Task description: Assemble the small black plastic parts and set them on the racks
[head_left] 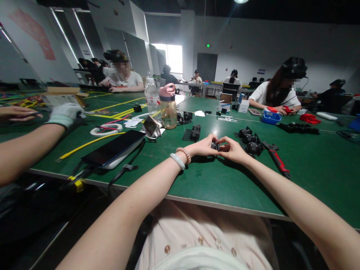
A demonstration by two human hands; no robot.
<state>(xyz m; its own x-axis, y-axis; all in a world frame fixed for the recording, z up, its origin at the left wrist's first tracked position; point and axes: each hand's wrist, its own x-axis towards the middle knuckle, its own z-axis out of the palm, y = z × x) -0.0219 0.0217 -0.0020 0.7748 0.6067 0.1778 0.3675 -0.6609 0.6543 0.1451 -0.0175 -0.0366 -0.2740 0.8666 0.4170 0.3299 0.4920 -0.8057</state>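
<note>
My left hand (206, 145) and my right hand (231, 149) meet over the green table (197, 183), fingers closed round a small black part (215, 145). Fingers cover much of that part, so its exact kind cannot be made out. Just beyond my left hand lies a black part with a comb-like row of prongs (193, 133). To the right of my right hand sits a group of similar black parts (249, 141). An adjustable wrench (277, 159) with a red and black handle rests beside them.
On the left are a large black phone (114, 148), a yellow cable (87, 146) and a drinking bottle (168, 108). A co-worker's gloved hand (65, 113) reaches in at far left. A blue bin (270, 116) stands before another person at the right.
</note>
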